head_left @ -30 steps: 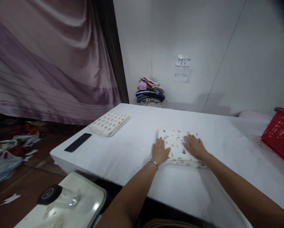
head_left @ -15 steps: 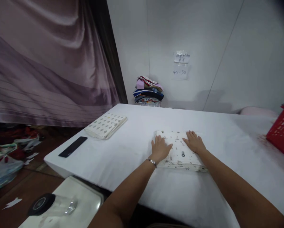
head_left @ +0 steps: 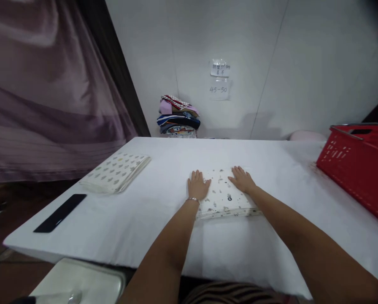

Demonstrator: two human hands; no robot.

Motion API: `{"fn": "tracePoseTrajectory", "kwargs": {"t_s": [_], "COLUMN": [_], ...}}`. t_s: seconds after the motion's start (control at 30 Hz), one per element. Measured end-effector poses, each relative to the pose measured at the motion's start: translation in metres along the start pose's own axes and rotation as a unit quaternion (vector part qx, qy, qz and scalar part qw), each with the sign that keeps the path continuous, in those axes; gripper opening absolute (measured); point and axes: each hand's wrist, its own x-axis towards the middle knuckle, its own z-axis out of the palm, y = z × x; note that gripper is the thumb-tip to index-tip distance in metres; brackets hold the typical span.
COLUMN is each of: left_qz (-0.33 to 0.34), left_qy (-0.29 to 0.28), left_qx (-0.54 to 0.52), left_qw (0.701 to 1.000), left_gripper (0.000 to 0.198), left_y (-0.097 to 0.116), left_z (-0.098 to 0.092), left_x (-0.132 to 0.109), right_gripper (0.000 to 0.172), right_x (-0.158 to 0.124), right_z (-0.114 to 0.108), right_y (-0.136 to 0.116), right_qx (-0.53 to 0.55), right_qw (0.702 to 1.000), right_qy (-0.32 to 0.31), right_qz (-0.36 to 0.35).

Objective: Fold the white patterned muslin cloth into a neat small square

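A folded white cloth with small printed figures (head_left: 222, 194) lies on the white-covered table (head_left: 163, 202) in front of me. My left hand (head_left: 198, 185) rests flat on its left edge, fingers apart and a metal bracelet at the wrist. On the cloth's upper right part lies my right hand (head_left: 242, 179), palm down with the fingers spread. Another folded cloth, white with grey cloud-like shapes (head_left: 116, 172), is at the table's left side. Neither hand touches it.
A dark flat object (head_left: 60, 213) lies near the left edge. The red basket (head_left: 360, 164) stands at the right. Folded clothes (head_left: 179, 116) are stacked by the wall behind the table. A pale stool-like surface (head_left: 81, 278) is at the lower left.
The view has turned to the right, showing more of the red basket. My left hand has moved to the cloth's left edge; my right hand stays on the upper right.
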Motion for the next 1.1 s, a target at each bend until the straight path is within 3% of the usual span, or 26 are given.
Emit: {"fn": "tracePoseTrajectory", "kwargs": {"t_s": [0.17,0.33,0.47,0.6,0.7,0.77,0.87,0.97,1.1], "left_qz": [-0.014,-0.013,-0.019,-0.031,0.008,0.067,0.111,0.108,0.101], "left_qy": [-0.013,-0.022,-0.032,-0.067,-0.064,-0.046,-0.028,-0.005,0.018], "left_qx": [0.031,0.054,0.052,0.041,0.037,0.044,0.056,0.051,0.024], "left_qw": [0.999,0.998,0.998,0.996,0.997,0.996,0.992,0.993,0.994], "left_gripper": [0.062,0.064,0.064,0.064,0.063,0.061,0.055,0.046,0.035], "left_y": [0.001,0.001,0.004,0.007,0.009,0.01,0.008,0.006,0.006], "left_z": [0.002,0.003,-0.002,-0.013,-0.019,-0.018,-0.013,-0.007,-0.005], "left_x": [0.004,0.004,0.007,0.008,-0.009,-0.031,-0.066,-0.083,-0.082], "right_gripper": [0.066,0.062,0.061,0.06,0.06,0.056,0.04,0.03,0.034], "right_x": [-0.024,-0.059,-0.058,-0.06,-0.079,-0.098,-0.127,-0.147,-0.156], "right_z": [-0.013,0.005,0.007,-0.013,-0.025,-0.025,-0.016,-0.005,-0.001], "right_y": [0.008,0.022,0.023,0.023,0.033,0.043,0.055,0.059,0.053], "right_qx": [0.035,0.036,0.094,0.181,0.278,0.377,0.461,0.472,0.459], "right_qw": [0.999,0.999,0.995,0.983,0.958,0.915,0.862,0.85,0.856], "right_qy": [-0.003,-0.001,0.003,-0.007,0.046,0.09,0.095,0.083,0.074], "right_qz": [-0.008,-0.015,-0.019,0.002,0.057,0.114,0.186,0.219,0.227]}}
